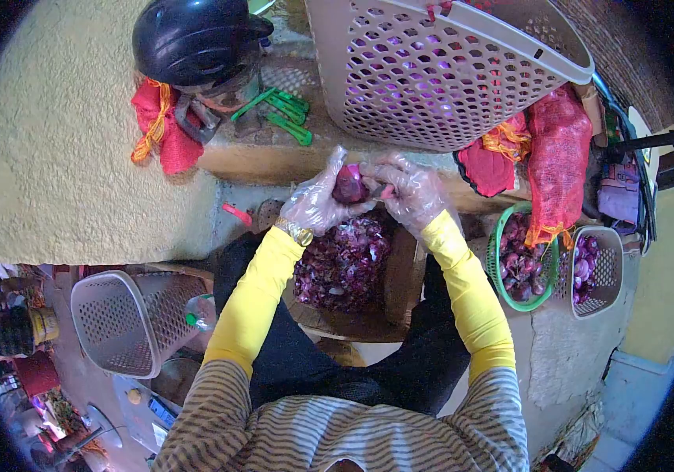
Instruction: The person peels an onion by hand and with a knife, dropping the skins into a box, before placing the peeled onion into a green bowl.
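Note:
My left hand, in a clear plastic glove, is closed around a red onion. Close against the onion, my gloved right hand pinches what looks like a small knife with a reddish handle; its blade is mostly hidden. Below both hands, between my knees, a wooden box holds a heap of purple onion skins. Left of my left hand, a small red object lies on the ledge's lower step.
A large grey perforated basket stands ahead. To the right are a green basket of onions, a smaller grey basket and a red mesh sack. A black helmet sits ahead left; another grey basket lies left.

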Tool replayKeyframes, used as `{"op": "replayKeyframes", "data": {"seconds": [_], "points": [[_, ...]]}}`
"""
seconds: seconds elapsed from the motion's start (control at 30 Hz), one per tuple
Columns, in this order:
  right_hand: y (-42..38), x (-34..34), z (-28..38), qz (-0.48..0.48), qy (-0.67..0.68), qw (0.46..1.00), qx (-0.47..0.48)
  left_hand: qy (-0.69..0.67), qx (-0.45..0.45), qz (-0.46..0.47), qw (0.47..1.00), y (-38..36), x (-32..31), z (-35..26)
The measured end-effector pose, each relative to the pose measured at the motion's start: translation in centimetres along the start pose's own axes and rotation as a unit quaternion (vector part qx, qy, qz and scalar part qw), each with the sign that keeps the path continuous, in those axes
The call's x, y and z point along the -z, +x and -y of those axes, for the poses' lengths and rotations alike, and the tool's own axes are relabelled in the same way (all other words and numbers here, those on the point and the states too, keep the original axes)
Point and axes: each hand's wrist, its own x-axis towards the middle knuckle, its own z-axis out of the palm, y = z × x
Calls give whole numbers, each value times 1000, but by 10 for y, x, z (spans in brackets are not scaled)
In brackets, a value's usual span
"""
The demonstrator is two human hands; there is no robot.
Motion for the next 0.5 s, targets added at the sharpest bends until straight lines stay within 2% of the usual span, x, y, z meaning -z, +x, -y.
{"op": "replayKeyframes", "data": {"seconds": [0.03, 0.07, 0.1, 0.13, 0.23, 0.3, 0.43, 0.5], "points": [[0, -2, -1, 1, -1, 1000, 1, -1, -1, 0, 1000, 11, 20, 8], [0, -3, -2, -20, -10, 1000, 21, 161, -80, -4, 984, 30, 54, 22], [1, -5, -3, -40, -18, 998, 41, 317, -156, -8, 935, 33, 56, 23], [0, -7, -4, -39, -18, 998, 42, 343, -178, -17, 922, 34, 59, 25], [-1, -14, -8, -18, 39, 999, 1, 106, -115, -9, 988, 23, 40, 15], [-2, -17, -12, -16, 93, 995, 24, 9, -80, -7, 997, 13, 24, 6], [-5, -15, -10, 0, 111, 994, 4, -43, -63, -1, 997, 8, 15, -1], [-4, -12, -4, -21, 78, 994, -72, -52, -59, 1, 997, 7, 13, -2]]}}
